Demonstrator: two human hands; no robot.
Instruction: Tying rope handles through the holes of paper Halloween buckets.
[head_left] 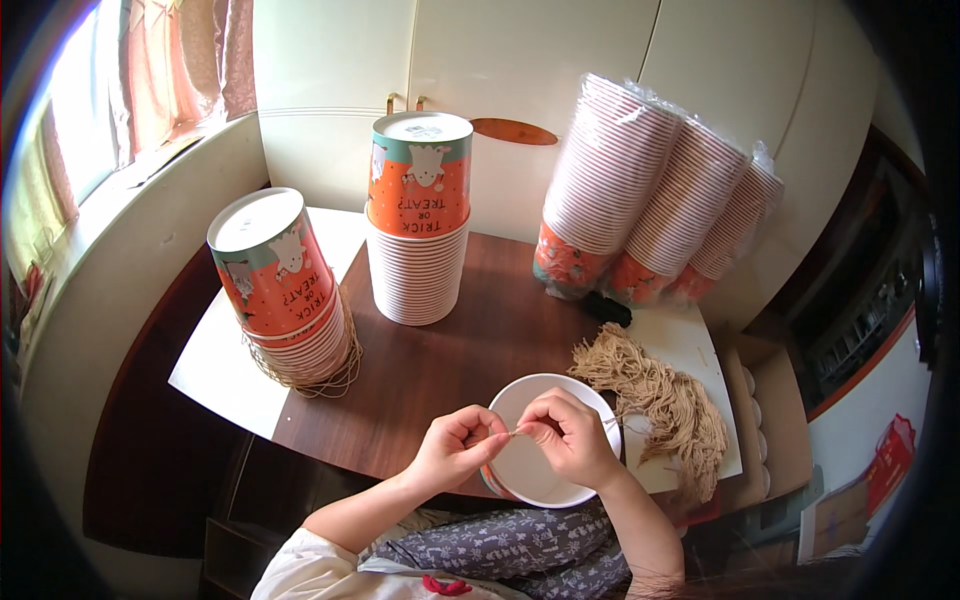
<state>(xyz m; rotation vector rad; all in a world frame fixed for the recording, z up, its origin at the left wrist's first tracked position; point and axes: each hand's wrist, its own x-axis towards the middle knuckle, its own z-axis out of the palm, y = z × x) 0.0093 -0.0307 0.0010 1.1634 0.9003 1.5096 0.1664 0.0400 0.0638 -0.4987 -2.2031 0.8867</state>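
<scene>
Over a white paper bucket at the table's near edge, my two hands meet fingertip to fingertip. My left hand pinches one part of a thin tan twine. Close beside it, my right hand pinches the same twine between thumb and finger. The bucket stands with its open mouth up, and a bit of its orange outside shows at the left. To the right of it lies a loose bundle of tan twine, with strands hanging over the table edge. A white handle or string shows at the bucket's right rim.
Upside-down orange and green buckets form a stack at the back and another stack at the left, with twine loops around its base. Plastic-wrapped bucket stacks lean at the back right, near a black object. A cardboard box stands right.
</scene>
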